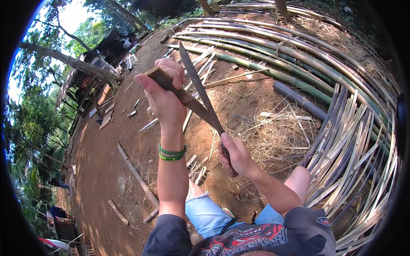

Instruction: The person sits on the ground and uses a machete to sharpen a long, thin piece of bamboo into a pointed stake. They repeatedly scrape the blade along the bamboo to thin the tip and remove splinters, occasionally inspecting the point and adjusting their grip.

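Note:
My right hand (235, 155) is closed round the handle of a machete (197, 79), low and right of centre. The long dark blade points up and to the left. My left hand (167, 100), with a green bracelet (172, 153) at the wrist, is raised and wrapped round a flat brown tapered wooden piece (191, 101). Its blunt end sticks out between thumb and fingers, and its narrow end meets the machete near the base of the blade. Together they form a narrow V. Whether the two touch along their edges, I cannot tell.
Long bamboo poles (273, 55) lie across the far right. A heap of split bamboo strips (341, 149) spreads at my right, beside pale shavings (277, 132). A thin pole (136, 170) lies on the dirt at left. Trees and a thatched hut (77, 81) stand far left.

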`<state>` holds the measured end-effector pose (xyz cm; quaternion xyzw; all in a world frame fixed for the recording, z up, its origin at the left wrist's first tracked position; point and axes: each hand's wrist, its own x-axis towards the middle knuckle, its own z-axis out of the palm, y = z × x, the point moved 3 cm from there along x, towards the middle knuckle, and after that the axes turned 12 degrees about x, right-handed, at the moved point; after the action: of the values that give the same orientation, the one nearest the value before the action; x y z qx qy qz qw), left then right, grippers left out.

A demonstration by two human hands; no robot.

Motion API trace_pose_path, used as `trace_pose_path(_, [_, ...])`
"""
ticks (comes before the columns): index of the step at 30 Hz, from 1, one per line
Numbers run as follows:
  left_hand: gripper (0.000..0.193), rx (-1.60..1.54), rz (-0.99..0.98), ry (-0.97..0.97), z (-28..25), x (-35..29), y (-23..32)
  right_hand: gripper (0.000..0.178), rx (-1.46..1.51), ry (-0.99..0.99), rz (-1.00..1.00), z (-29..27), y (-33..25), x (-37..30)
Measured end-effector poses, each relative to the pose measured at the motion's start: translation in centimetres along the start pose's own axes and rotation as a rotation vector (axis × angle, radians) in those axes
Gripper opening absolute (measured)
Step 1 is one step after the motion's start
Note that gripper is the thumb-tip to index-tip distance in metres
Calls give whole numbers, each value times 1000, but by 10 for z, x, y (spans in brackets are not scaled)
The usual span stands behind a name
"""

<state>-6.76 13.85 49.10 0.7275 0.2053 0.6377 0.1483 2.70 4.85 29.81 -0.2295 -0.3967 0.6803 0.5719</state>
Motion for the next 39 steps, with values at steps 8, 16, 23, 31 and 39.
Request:
trace_pose_path(8, [73,-135,181,-122,-39,-25,10,55,-55,15,138,22,27,-32])
trace_pose_path(16, [73,-267,179,-135,-51,-27,1,56,46,294,363,-6,94,-42])
trace_pose_path(23, [65,-152,160,-108,-51,-29,6,56,-42,114,99,32,66,-44])
trace_pose_path(31, [56,-105,-162,77,-46,-9,-10,55,-16,440,361,-38,146,-40])
trace_pose_path(39, [64,-355,-304,53,-21,18,-45,37,-366,452,-97,-32,124,-12])
